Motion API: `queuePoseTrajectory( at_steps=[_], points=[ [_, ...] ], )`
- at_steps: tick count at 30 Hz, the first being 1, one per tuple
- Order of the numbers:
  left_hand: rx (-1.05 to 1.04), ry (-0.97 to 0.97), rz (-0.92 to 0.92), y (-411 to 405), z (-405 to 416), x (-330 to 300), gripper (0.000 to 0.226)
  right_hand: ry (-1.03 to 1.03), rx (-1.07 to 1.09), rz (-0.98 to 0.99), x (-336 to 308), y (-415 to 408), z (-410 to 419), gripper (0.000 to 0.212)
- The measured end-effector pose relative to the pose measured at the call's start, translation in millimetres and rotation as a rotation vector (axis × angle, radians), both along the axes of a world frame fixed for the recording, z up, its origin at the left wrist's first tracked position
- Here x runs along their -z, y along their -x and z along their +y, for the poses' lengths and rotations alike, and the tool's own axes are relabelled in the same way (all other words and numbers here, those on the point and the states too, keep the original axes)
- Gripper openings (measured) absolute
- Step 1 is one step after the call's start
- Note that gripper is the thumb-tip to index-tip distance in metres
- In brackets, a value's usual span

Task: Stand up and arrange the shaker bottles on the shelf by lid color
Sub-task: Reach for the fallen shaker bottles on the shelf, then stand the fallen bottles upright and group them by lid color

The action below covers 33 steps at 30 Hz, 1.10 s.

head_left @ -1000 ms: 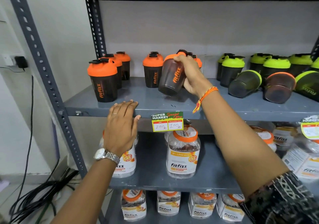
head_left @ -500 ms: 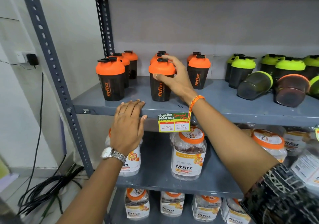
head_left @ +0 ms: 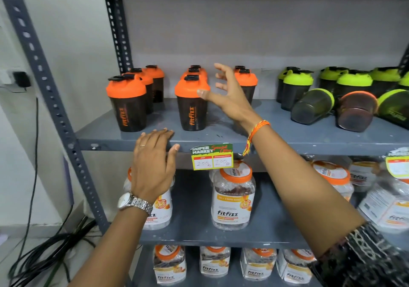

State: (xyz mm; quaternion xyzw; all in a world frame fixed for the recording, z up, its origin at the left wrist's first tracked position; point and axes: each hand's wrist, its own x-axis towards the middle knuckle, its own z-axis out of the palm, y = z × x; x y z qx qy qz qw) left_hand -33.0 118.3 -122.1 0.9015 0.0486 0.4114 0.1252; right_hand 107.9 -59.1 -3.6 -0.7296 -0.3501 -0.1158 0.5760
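Your left hand (head_left: 155, 165) lies flat and empty on the front edge of the grey shelf (head_left: 309, 138). Above it, orange-lidded shaker bottles (head_left: 192, 103) stand upright in rows. Your right hand (head_left: 228, 96) hovers just beside them, fingers spread, gripping nothing. Farther right stand green-lidded shakers (head_left: 297, 89), with a green-lidded bottle (head_left: 312, 106) and an orange-lidded one (head_left: 356, 113) lying on their sides.
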Motion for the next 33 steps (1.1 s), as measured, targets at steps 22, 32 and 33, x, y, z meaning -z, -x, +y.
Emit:
queuePoseTrajectory(
  at_steps=[22, 32, 33],
  points=[
    [0.152, -0.202, 0.109, -65, -211, -8, 0.057, 0.279, 0.925, 0.209, 1, -50, -191, 0.091],
    [0.114, -0.199, 0.101, -68, -213, -4, 0.054, 0.002, 0.820, 0.460, 0, -55, -208, 0.084],
    [0.110, -0.198, 0.098, -68, -214, -4, 0.053, -0.036, 0.795, 0.491, -1, -52, -211, 0.084]
  ],
)
